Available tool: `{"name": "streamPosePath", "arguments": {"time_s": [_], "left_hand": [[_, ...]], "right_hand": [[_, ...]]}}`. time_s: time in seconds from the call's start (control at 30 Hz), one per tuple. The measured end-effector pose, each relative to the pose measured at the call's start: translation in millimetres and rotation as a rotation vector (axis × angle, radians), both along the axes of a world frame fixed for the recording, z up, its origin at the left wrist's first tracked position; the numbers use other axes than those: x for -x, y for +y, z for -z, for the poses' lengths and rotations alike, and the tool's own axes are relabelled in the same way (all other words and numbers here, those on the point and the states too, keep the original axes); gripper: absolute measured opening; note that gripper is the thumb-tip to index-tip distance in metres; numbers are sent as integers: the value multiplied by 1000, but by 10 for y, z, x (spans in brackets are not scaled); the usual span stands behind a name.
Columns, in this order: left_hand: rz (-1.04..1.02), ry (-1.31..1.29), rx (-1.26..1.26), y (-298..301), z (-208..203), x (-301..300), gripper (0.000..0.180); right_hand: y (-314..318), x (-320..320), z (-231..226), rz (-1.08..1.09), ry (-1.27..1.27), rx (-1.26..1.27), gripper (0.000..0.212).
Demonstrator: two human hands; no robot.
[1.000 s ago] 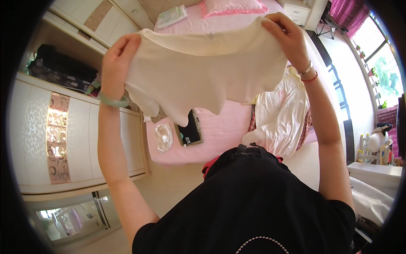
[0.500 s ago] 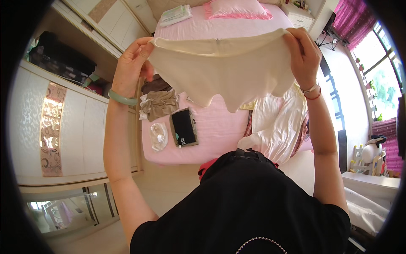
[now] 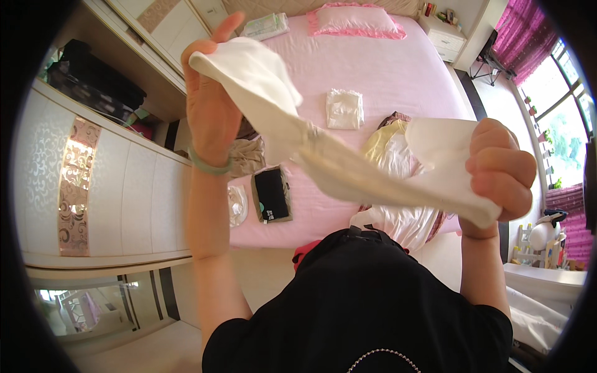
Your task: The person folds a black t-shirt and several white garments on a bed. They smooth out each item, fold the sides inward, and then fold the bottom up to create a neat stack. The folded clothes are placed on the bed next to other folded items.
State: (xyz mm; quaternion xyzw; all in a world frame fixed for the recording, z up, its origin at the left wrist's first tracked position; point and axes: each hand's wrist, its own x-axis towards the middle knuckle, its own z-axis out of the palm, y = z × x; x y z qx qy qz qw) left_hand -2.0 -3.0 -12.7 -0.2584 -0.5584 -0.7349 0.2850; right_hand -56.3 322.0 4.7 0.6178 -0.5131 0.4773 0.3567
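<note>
White stretchy shorts [image 3: 323, 158] hang in the air between my hands, pulled into a long slanting band above the bed. My left hand [image 3: 211, 115] grips their upper end at the left, with its thumb sticking up and the cloth lying over the palm. Lower down at the right, my right hand [image 3: 502, 166] is closed in a fist around the other end of the waistband. Part of the shorts hangs behind that fist, over a loose heap of white, yellow and plaid clothes [image 3: 398, 219].
On the pink bed [image 3: 311, 65] lie a folded white garment [image 3: 344, 109], a folded black item [image 3: 271, 194], a small white piece [image 3: 237, 205] and a beige clothes pile [image 3: 247, 156]. A pink pillow [image 3: 354, 20] sits at the far end. Left stands a white wardrobe [image 3: 134, 193].
The shorts were spread wide and level; now they slant and twist. My right hand has dropped, moved right and come nearer. The folded white garment behind them has come into sight.
</note>
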Motion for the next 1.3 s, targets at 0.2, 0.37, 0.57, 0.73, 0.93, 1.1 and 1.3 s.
{"name": "streamPosePath", "arguments": {"time_s": [0.2, 0.37, 0.57, 0.73, 0.93, 1.1, 1.3], "left_hand": [[355, -287, -393, 709, -111, 145, 25], [447, -431, -511, 1055, -87, -2, 26], [288, -217, -379, 1026, -67, 13, 29], [-260, -145, -33, 298, 225, 97, 26], [-356, -42, -227, 371, 318, 293, 23], [-298, -37, -360, 645, 297, 308, 28], [621, -250, -847, 923, 137, 174, 27]], "right_hand": [[-350, 77, -357, -26, 54, -81, 20], [-692, 180, -207, 6, 24, 11, 16], [-506, 129, -124, -34, 45, 1, 23], [-205, -223, -50, -35, 91, -50, 22], [-285, -352, -39, -132, 40, -108, 22], [-437, -474, 31, -252, 145, -235, 18], [-618, -479, -2, -462, -42, -420, 21]]}}
